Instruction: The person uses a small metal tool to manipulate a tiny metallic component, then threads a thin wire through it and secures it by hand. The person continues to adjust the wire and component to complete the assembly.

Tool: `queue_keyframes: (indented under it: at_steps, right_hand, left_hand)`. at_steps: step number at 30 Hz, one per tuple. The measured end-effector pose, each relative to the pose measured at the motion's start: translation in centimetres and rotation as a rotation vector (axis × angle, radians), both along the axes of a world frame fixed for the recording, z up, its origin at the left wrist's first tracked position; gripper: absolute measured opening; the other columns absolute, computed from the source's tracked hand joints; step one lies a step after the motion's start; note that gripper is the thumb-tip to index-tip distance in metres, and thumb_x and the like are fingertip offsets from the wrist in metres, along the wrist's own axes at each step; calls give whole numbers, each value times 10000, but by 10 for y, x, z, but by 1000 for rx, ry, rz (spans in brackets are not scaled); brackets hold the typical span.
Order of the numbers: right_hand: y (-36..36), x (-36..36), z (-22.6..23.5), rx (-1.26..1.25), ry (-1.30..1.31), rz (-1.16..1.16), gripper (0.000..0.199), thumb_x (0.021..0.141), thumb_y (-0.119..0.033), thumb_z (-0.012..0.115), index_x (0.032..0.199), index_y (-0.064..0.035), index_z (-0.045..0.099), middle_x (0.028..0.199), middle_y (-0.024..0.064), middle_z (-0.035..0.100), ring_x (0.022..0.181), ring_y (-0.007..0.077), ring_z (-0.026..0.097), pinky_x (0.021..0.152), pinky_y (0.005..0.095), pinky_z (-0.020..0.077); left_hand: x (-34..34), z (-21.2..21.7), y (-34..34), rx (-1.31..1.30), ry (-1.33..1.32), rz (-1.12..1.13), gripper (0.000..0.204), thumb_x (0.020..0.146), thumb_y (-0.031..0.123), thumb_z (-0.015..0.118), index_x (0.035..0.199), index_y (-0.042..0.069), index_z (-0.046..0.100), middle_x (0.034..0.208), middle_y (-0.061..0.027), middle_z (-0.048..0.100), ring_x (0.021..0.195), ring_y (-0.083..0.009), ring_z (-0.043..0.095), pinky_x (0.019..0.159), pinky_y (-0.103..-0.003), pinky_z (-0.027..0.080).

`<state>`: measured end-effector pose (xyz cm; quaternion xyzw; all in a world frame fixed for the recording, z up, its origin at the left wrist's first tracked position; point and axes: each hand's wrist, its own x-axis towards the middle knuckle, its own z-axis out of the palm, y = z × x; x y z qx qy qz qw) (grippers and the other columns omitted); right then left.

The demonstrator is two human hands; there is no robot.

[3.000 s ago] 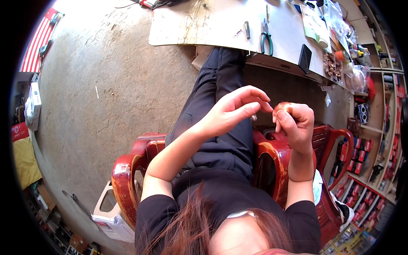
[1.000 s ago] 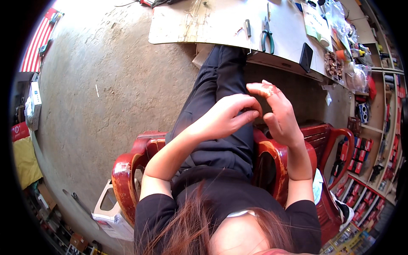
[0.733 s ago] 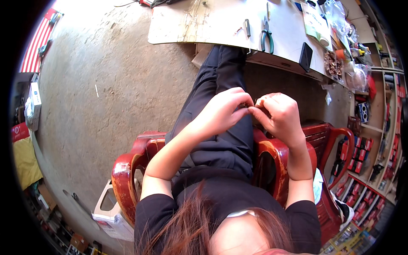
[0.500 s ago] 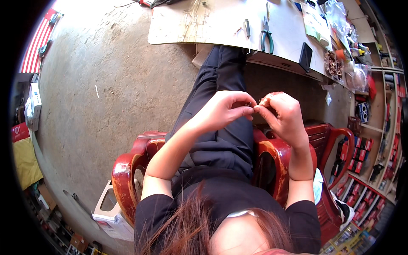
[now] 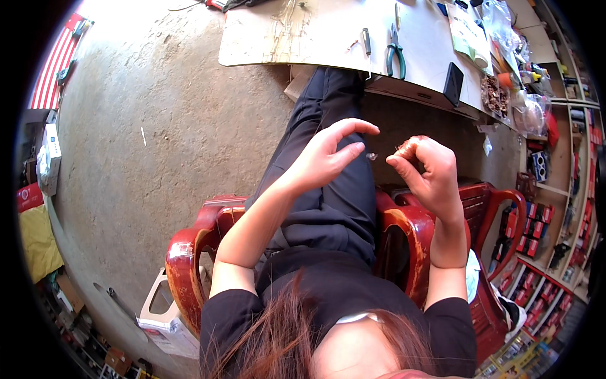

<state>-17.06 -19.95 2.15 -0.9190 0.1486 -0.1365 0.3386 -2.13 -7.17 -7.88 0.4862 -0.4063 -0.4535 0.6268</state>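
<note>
Two hands are raised above the lap of a person seated in a red plastic chair point(image 5: 189, 252); a second red chair point(image 5: 486, 215) stands at about three o'clock from it. Between the hands sits one tiny pale piece point(image 5: 372, 156), too small to identify. On the white worktable point(image 5: 297, 31) at twelve o'clock lie one pair of green-handled pliers point(image 5: 395, 52), one dark slim tool point(image 5: 366, 40) and one black phone point(image 5: 453, 83).

The left hand point(image 5: 325, 158) is held up with the wrist bent back, palm turned toward three o'clock, fingers loosely spread and gently curved. Its forefinger reaches out toward one o'clock and the thumb lies just below it. The hand is open and grips nothing that can be seen.

The right hand point(image 5: 429, 170) is upright on a raised forearm, curled into a loose fist, the thumb pressed toward the bent forefinger. A small reddish-brown bundle point(image 5: 410, 142), like fine wire or thread, shows at the top of the fist, pinched in those fingers.

The tiny pale piece lies in the gap between the hands, at three o'clock from the left thumb tip and at nine o'clock from the right fingertips. Whether it touches either hand or hangs on a thread cannot be told.
</note>
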Motion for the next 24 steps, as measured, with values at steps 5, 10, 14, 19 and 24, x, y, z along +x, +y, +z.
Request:
queue_keyframes:
  at_steps: [5, 10, 14, 19, 24]
  right_hand:
    - [0, 0, -2, -12, -4, -6, 243, 764, -93, 774, 703, 6, 561, 631, 113, 550, 552, 259, 531, 522, 326, 417]
    - [0, 1, -2, -17, -27, -2, 239, 767, -95, 767, 701, 4, 559, 631, 118, 555, 558, 279, 542, 524, 342, 421]
    - [-3, -3, -3, -57, 20, -11, 230, 806, -119, 733, 702, 2, 568, 634, 125, 559, 564, 286, 550, 528, 345, 425]
    - [-4, -11, -5, 383, 222, 158, 262, 920, -183, 634, 737, 3, 606, 634, 99, 567, 539, 202, 545, 529, 319, 423]
    - [-9, -14, -13, 1209, -102, 272, 782, 930, -681, 341, 942, 57, 599, 844, 141, 609, 643, 163, 546, 598, 278, 443]
  left_hand:
    - [-6, 17, 0, -115, 50, -121, 365, 911, 27, 553, 1269, -30, 516, 1243, -118, 575, 1195, -185, 529, 1044, -333, 395]
    - [-15, 22, 3, 20, 108, -285, 200, 950, 91, 551, 1118, -14, 580, 896, -38, 630, 845, -109, 576, 793, -267, 474]
    - [-10, 28, 5, 105, 28, -211, 157, 974, 126, 531, 1000, -10, 605, 803, 9, 559, 731, -61, 495, 676, -222, 439]
    - [-8, 24, 3, 77, 161, -177, 151, 990, 125, 504, 948, 7, 589, 792, 28, 530, 717, -58, 461, 657, -214, 414]
    - [-15, 19, 0, -43, 262, -274, 179, 1012, 152, 471, 974, 21, 588, 789, 34, 505, 728, -54, 439, 655, -206, 389]
